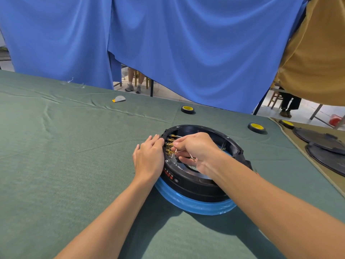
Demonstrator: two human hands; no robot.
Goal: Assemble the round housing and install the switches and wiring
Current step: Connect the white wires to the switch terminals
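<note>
Right of centre on the green table cloth (56, 146), the round black housing (196, 184), open side up, seated on a blue ring (196, 207) visible below its near wall. Along the inside of its left wall, a row of brass terminals (170, 144) pointing inward. Against the outside of that same wall, the left hand (148, 159), fingers close together and only gently bent, tips hooked just over the rim behind the terminals, gripping nothing visible. Reaching in over the open top, the right hand (194, 150), thumb and forefinger pinching a thin pale wire (182, 151) right at the terminals, the other fingers curled underneath with more wire trailing out from them. Hard to tell whether the wire's end already touches a terminal, with the fingertips covering the spot. Farther back on the cloth, two tape rolls with yellow cores (187, 109) (256, 127), well apart from the housing, and a small white and orange scrap (119, 99) toward the left. At the right edge, on a tan cloth, two dark round lids (317, 137) overlapping. Behind the table, a hanging blue curtain (186, 43).
</note>
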